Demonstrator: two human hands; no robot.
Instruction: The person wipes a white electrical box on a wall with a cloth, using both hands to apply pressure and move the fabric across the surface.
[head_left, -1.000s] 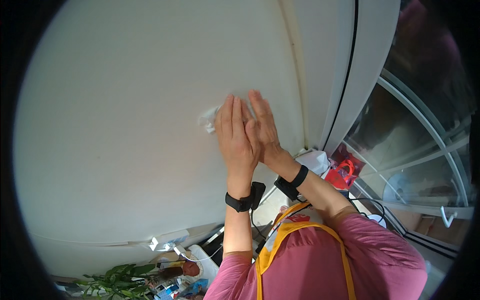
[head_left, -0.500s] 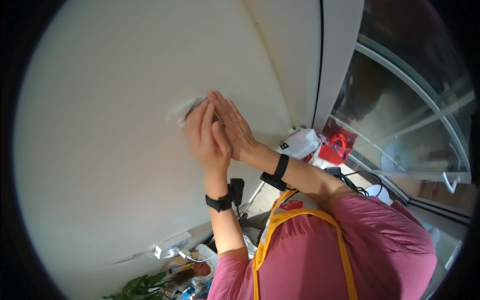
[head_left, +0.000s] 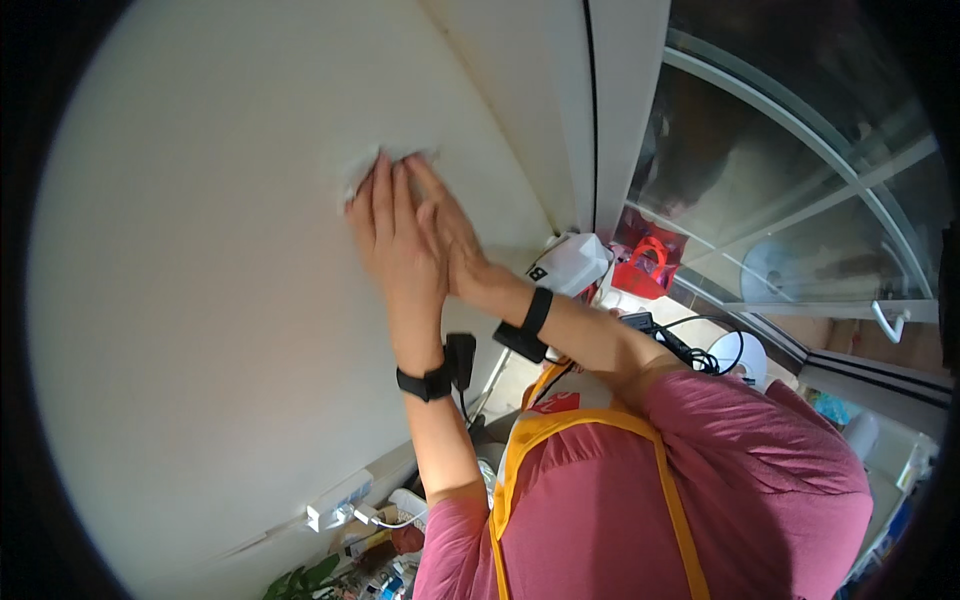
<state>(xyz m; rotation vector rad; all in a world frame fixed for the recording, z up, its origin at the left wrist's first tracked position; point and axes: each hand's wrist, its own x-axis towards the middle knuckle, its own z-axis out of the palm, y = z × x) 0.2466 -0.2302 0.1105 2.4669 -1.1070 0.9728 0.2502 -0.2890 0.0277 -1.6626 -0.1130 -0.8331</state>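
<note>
A crumpled white cloth or tissue (head_left: pixel 364 176) lies against the white wall (head_left: pixel 230 250), mostly hidden under my fingers. My left hand (head_left: pixel 396 225) presses it to the wall, its fingers long and close together. Against its thumb side rests my right hand (head_left: pixel 452 225), slanting up and left, with its fingertips on the cloth's right part. Each wrist wears a black strap with a small black device.
At right is a glass door with a white handle (head_left: pixel 888 322). By the wall's corner sit a white bag (head_left: pixel 572 264) and a red bag (head_left: pixel 643 272). Below are a power strip (head_left: pixel 340 502) with a plugged-in cable and a green plant (head_left: pixel 300 578).
Both hands have moved up the wall with the cloth. My left fingers, curved before, now lie flatter over it. The view has shifted slightly.
</note>
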